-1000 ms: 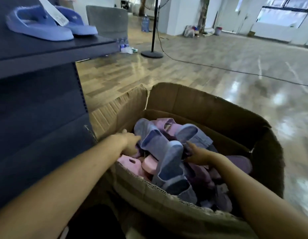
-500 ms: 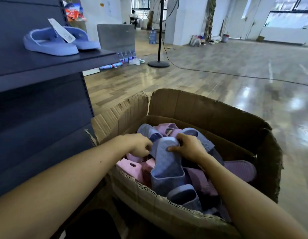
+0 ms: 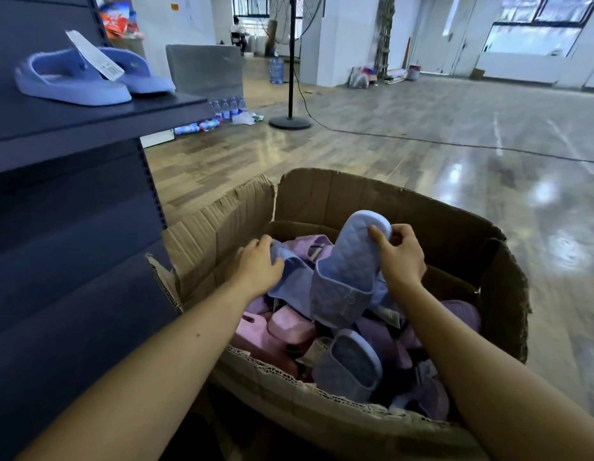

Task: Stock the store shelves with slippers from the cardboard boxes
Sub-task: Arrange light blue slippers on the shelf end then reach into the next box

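**Head view**

1. We list one cardboard box point(image 3: 372, 201), flaps open and rim torn, standing on the wood floor point(image 3: 422, 134). All places below are given from this box.
2. Inside the box is a loose heap of slippers:
   - pink slippers point(image 3: 282, 327) toward its near left corner;
   - purple slippers point(image 3: 462, 314) by its right wall;
   - one blue slipper point(image 3: 350, 364) lying against its near rim.
3. A quilted blue slipper point(image 3: 348, 271) is raised above the middle of the box. It is tilted, heel end up, with the strap end down on the heap. Our right hand point(image 3: 400, 257) pinches the upper end, thumb on the quilted face and fingers curled behind.
4. A second blue slipper point(image 3: 290, 284) lies on the heap inside the box, just left of the raised one. Our left hand point(image 3: 259, 269) lies over it, fingers curled round its far edge, holding it.
5. A dark shelf point(image 3: 89, 118) stands just beside the box's left flap.
6. On the shelf board, above and left of the box, sits a pair of blue slippers point(image 3: 72, 84) with a white tag point(image 3: 96, 58).
7. Well beyond the box are a fan stand point(image 3: 290, 121) and a row of water bottles point(image 3: 227, 108) on the floor.
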### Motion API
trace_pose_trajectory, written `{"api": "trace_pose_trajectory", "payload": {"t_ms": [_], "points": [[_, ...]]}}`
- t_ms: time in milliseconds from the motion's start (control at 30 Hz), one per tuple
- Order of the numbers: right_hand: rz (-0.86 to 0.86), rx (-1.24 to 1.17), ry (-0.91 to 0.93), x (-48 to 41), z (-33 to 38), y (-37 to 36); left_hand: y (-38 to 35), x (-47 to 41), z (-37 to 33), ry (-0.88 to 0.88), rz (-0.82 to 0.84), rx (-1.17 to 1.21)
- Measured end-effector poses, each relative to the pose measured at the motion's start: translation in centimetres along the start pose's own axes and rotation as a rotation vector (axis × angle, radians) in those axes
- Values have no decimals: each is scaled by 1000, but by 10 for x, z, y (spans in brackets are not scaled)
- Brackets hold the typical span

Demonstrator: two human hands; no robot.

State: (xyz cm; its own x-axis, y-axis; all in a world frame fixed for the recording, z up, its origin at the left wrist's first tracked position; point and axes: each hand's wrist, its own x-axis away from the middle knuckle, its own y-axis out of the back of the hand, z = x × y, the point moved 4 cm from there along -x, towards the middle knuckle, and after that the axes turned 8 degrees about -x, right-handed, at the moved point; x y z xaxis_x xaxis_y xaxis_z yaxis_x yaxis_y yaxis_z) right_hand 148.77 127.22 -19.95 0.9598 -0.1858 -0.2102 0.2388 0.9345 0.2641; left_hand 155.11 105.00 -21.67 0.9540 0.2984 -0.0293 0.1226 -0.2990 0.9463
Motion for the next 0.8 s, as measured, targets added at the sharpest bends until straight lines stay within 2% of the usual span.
{"api": "trace_pose_trajectory", "payload": {"t_ms": [167, 333, 433, 533, 600, 733, 800], "points": [[0, -179, 64, -1, 10, -10, -16, 0, 1, -17, 308, -166], [-20, -504, -38, -6, 9, -5, -37, 16, -5, -93, 760, -187], [13, -668, -112, -3, 11, -8, -36, 14, -13, -119, 785, -85], [60, -684, -81, 1, 18, -11, -37, 6, -16, -132, 745, -57], [126, -584, 49, 2, 30, -10, -40, 3, -16, -119, 741, 8], [292, -186, 581, 20, 69, -21, -41, 1, -24, -220, 725, 192], [288, -109, 699, 28, 76, -31, -39, 3, -29, -292, 723, 227]]}}
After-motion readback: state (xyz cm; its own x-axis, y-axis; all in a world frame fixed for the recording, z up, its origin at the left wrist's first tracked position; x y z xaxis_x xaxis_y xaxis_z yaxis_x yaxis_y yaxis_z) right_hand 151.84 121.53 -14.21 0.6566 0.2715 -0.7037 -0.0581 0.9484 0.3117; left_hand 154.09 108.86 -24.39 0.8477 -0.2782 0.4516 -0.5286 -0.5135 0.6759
